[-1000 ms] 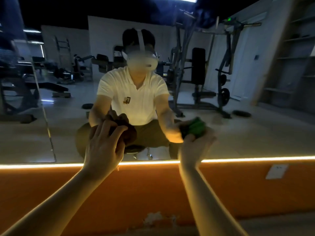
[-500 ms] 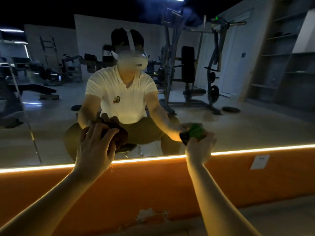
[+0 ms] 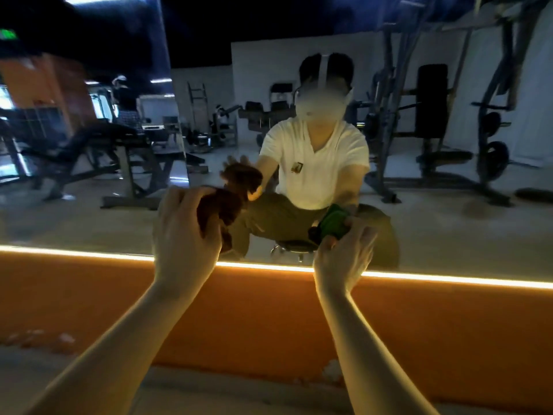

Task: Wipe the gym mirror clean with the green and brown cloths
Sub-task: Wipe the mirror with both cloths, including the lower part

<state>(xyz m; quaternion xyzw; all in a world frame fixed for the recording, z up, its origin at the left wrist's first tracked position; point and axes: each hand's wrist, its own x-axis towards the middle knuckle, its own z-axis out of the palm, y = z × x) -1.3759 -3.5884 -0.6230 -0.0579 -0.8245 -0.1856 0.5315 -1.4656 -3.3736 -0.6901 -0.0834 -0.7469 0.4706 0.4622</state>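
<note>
Our left hand [image 3: 185, 244] clenches a bunched brown cloth [image 3: 220, 209], fingers curled over the top of it and thumb underneath. The cloth meets its own reflection, so it seems to lie against the gym mirror [image 3: 449, 223], low on the glass and just right of a vertical seam [image 3: 176, 115] between two panes. Our right hand [image 3: 341, 259] grasps a wadded green cloth [image 3: 333, 224] at the fingertips. It is lower than the brown one and well to its right, close above the mirror's bottom edge. Whether the green cloth touches the glass we cannot tell, since cloth and reflection blur together.

A glowing LED strip [image 3: 449, 280] runs along under the mirror. Below it is an orange wall panel [image 3: 269, 319] with a chipped white patch [image 3: 332, 372] at its foot.

In the glass we see ourselves in a white polo shirt [image 3: 317, 163], seated on a stool [image 3: 294, 245]. A small chest badge [image 3: 297, 167] is too small to read. A weight bench [image 3: 89, 151] is reflected on the left and a plate-loaded machine [image 3: 434, 121] on the right. A second person [image 3: 125, 100] stands far back. A green lit sign [image 3: 7, 33] at the upper left is too blurred to read. No other writing is legible.
</note>
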